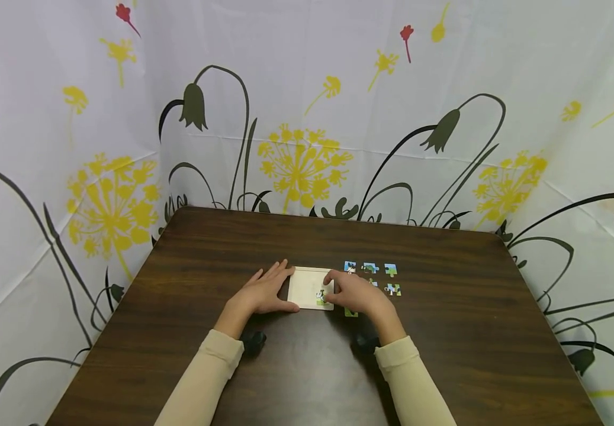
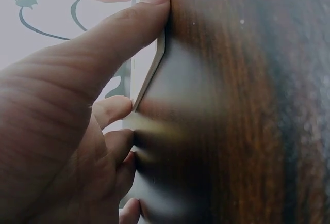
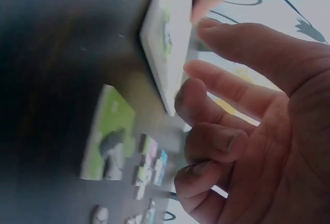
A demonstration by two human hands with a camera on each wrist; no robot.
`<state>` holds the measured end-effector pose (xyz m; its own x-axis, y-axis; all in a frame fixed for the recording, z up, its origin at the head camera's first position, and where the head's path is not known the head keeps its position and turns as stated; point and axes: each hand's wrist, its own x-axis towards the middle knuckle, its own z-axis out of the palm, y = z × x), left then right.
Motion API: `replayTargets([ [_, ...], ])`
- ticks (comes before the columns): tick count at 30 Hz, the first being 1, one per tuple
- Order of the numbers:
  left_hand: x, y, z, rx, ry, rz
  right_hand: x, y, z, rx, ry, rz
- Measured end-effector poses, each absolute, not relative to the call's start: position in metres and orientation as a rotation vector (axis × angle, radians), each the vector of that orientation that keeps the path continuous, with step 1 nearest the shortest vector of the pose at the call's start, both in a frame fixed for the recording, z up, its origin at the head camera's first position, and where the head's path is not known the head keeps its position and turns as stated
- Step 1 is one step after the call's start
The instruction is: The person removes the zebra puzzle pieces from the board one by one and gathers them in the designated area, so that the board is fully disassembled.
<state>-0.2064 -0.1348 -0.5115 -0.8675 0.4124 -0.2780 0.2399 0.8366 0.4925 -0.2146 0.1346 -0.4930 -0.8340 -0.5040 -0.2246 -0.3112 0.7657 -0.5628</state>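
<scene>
A pale, shallow puzzle board (image 1: 302,285) lies on the dark table, with a green and white puzzle piece (image 1: 321,297) at its near right corner. My left hand (image 1: 265,292) steadies the board's left side, straight thumb on the near edge and index finger by the far corner. Over the right edge is my right hand (image 1: 359,291); its thumb and index finger are apart with nothing between them. In the right wrist view the other fingers curl loosely, and a loose green puzzle piece (image 3: 109,136) lies on the table close below them.
More loose puzzle pieces (image 1: 390,270) lie to the right of the board, some partly hidden behind my right hand. The brown wooden table (image 1: 461,331) reaches back to a white curtain (image 1: 307,77) printed with flowers, which also hangs at both sides.
</scene>
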Motion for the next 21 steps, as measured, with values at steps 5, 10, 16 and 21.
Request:
replayTargets([
  [5, -0.2061, -0.1347, -0.5123, 0.488, 2.628, 0.666, -0.2111, 0.1322, -0.4975, -0.598, 2.598, -0.705],
  [10, -0.2057, -0.1347, -0.5129, 0.481, 2.644, 0.634, -0.2084, 0.1311, -0.4989, -0.603, 2.584, -0.719],
  [16, -0.2040, -0.1340, -0.5111, 0.479, 2.652, 0.633, -0.2093, 0.1297, -0.5015, -0.620, 2.587, -0.722],
  [21, -0.2047, -0.1335, -0.5119, 0.485, 2.650, 0.646, -0.2090, 0.1297, -0.4992, -0.622, 2.568, -0.740],
])
